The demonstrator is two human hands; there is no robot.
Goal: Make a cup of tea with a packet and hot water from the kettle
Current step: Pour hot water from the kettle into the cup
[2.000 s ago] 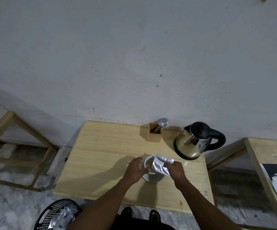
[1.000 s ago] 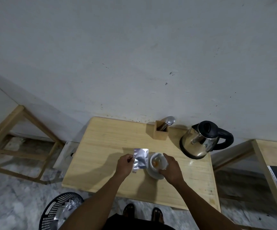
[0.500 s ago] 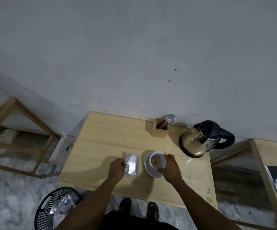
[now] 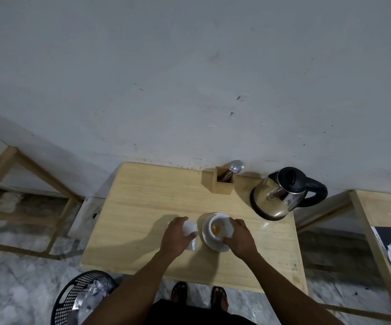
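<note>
Both forearms are bare from the bottom edge of the view up to the wrists, with no sleeve, watch or band showing on either. The left hand (image 4: 178, 238) and right hand (image 4: 240, 239) wear no gloves, and no rings are discernible at this resolution. Dark clothing (image 4: 185, 313) covers the lower body. The feet wear dark open-toed sandals (image 4: 179, 290), seemingly black.

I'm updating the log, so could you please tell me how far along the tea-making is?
Done: orange-brown powder lies in the white cup on its white saucer.
In hand: the left hand holds the silver foil packet at the table; the right hand steadies the cup.
Left: the steel kettle with black lid stands untouched, so water is unpoured; the metal spoon sits in its wooden holder.
</note>
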